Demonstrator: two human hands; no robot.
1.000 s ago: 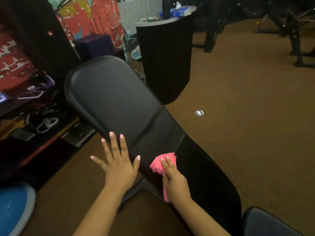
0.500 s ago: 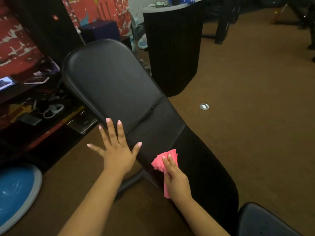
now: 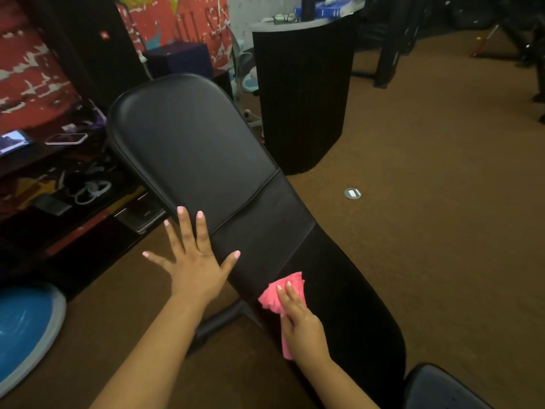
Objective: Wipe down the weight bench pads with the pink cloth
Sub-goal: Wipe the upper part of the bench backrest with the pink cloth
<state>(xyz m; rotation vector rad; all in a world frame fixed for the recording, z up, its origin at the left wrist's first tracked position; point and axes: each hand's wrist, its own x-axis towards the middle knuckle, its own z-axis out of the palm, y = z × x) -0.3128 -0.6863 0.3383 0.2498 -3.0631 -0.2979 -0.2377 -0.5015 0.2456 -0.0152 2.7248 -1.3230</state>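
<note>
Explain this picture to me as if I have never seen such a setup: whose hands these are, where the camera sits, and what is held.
There is no machine here. A camera worn on a person's head looks down at their own two bare hands. The long black shape is a weight bench pad. The left hand is spread flat with straight fingers at the pad's edge and holds nothing. The right hand presses a bunched pink cloth onto the lower part of the pad. Brown carpet lies around the bench.

cloth (image 3: 284,293) on bench pad (image 3: 194,154), counter (image 3: 303,93) behind it.
</note>
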